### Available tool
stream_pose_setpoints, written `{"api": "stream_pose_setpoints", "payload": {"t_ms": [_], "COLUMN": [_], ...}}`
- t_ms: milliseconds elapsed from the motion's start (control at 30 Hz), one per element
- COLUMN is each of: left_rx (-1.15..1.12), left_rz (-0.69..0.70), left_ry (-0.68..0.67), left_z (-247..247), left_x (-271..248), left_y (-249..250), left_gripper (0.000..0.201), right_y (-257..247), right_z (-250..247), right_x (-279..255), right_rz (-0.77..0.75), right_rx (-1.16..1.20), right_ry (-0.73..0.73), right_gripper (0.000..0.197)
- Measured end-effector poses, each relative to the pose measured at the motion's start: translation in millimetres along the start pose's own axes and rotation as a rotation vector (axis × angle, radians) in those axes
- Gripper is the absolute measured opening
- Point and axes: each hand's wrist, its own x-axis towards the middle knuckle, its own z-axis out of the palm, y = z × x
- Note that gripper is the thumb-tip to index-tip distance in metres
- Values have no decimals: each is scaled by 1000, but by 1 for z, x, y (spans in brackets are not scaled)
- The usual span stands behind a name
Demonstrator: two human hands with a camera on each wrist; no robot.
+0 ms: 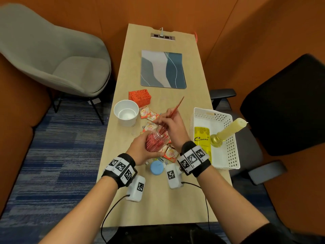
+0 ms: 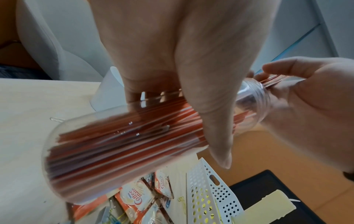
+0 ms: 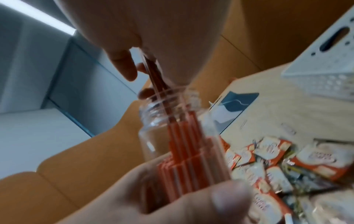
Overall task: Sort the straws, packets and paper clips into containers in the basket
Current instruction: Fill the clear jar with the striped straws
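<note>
My left hand (image 1: pixel 140 148) grips a clear plastic jar (image 1: pixel 157 139) tilted over the table, its mouth pointing away; it is packed with red straws (image 2: pixel 122 139). My right hand (image 1: pixel 171 123) pinches a few red straws (image 1: pixel 177 107) whose lower ends pass through the jar's mouth (image 3: pixel 164 98). Orange-and-white creamer packets (image 1: pixel 147 112) lie scattered under and beyond the jar, with more packets (image 1: pixel 171 153) near my right wrist. Coloured paper clips (image 2: pixel 182 201) lie among them. The white perforated basket (image 1: pixel 230 143) stands at the right.
A white paper cup (image 1: pixel 126 112) and an orange lattice box (image 1: pixel 140 97) stand beyond the packets. A blue lid (image 1: pixel 157 167) lies between my wrists. The basket holds a yellow box (image 1: pixel 202 140) and a candle on a brass holder (image 1: pixel 226 132). A patterned mat (image 1: pixel 163 69) lies farther back.
</note>
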Motion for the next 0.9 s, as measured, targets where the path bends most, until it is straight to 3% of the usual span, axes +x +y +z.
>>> {"api": "stream_pose_setpoints", "payload": {"t_ms": [33,100,200,367,500,633,733,800,900], "left_rx": [-1,1,12,13,8,7,9,9,8], "left_rz": [-6,-7,4,-2,-8,-8,-13,-11,-7], "left_ry": [10,24,19,27,33,27,27,37,58], "left_z": [-1,-3,-7,-13,-13,-14,-14,-16,-24], "left_x": [0,0,1,3,7,8,9,11,17], "left_y": [-1,0,4,2,3,1,1,3,7], "left_gripper": [78,74,74,73,70,75,74,70,73], "right_y": [2,2,-7,-25,-31,-26,-29,-37,-47], "right_z": [-4,-13,-20,-18,-21,-14,-15,-20,-18], "right_x": [-1,-4,-2,1,12,13,21,29,38], "right_rz": [-16,-97,-219,-46,-46,-89,-141,-161,-136], "right_rx": [-100,-398,-666,-685,-675,-870,-857,-743,-716], "right_ry": [-20,-4,15,-211,-237,-328,-263,-189,-228], "right_gripper": [4,24,31,35,34,25,10,10,5]}}
